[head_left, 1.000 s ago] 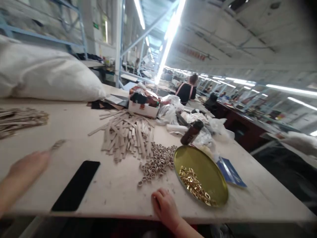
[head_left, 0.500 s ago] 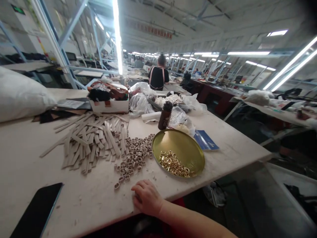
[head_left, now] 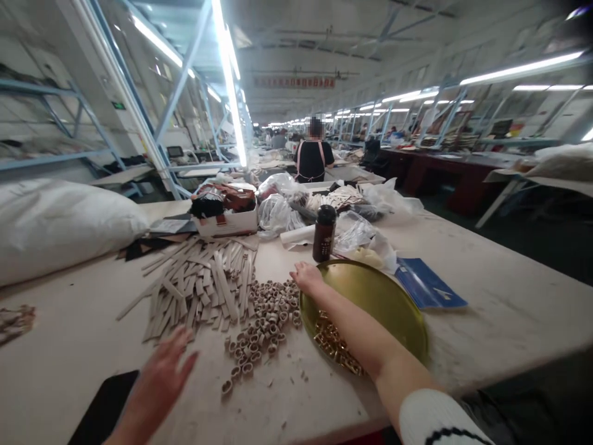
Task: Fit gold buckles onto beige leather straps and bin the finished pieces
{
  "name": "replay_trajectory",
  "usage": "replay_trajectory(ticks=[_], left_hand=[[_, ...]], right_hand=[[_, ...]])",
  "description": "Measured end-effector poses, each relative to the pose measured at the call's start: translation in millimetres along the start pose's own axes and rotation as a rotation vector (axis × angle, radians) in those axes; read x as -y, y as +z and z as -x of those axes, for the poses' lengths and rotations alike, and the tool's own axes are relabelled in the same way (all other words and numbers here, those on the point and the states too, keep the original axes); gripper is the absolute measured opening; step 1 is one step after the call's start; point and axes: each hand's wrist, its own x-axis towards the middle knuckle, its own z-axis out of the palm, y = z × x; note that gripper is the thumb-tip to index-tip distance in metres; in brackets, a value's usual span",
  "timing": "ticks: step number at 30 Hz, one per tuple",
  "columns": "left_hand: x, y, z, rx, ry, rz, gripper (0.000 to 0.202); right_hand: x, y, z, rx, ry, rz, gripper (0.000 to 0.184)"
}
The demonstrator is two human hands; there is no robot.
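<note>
My left hand is open over the table's near left, fingers spread and slightly blurred. It holds nothing and partly covers a black phone. My right hand reaches across a round gold tray to its far left rim, fingers extended just past the edge; whether they touch the rim is unclear. Small gold metal buckles lie in the tray, partly hidden by my right forearm. Left of the tray is a heap of small beige loops. Flat beige strips are piled farther left.
A dark bottle stands behind the tray. A blue packet lies to its right. Farther back are a white box of dark and brown scraps and clear plastic bags. A big white sack sits left. A person is beyond.
My right hand has moved from the table's near edge forward over the tray to its far rim. My left hand has come into view. The camera view has shifted.
</note>
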Motion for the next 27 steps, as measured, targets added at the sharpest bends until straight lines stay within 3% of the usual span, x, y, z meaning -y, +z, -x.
replay_trajectory(ticks=[4,7,10,14,19,23,25,27], left_hand=[[-68.3,61.2,-8.7,0.158,0.165,-0.031,0.060],[-94.2,84.1,-7.9,0.153,0.117,-0.062,0.063],[-96.2,83.1,-5.8,0.155,0.042,-0.061,0.063],[-92.2,69.8,-0.2,0.155,0.045,-0.034,0.061],[-87.1,61.8,23.1,0.130,0.003,-0.028,0.064],[-80.0,69.7,34.6,0.138,-0.045,-0.004,0.068],[-79.0,73.7,33.2,0.152,-0.043,0.030,0.069],[-80.1,75.3,29.3,0.166,-0.017,0.077,0.068]], right_hand=[[-5.7,18.3,-9.9,0.091,0.041,0.034,0.049],[7.9,31.4,8.8,0.098,0.023,0.043,0.054],[30.9,41.3,34.9,0.067,-0.003,0.036,0.055],[58.0,46.7,66.8,0.022,-0.016,0.020,0.058],[73.8,41.8,107.7,-0.007,-0.024,0.006,0.055],[65.8,32.1,158.8,-0.097,-0.186,-0.086,0.051],[48.6,23.1,182.7,-0.121,-0.255,-0.085,0.049],[22.8,10.8,194.5,-0.144,-0.212,-0.043,0.048]])
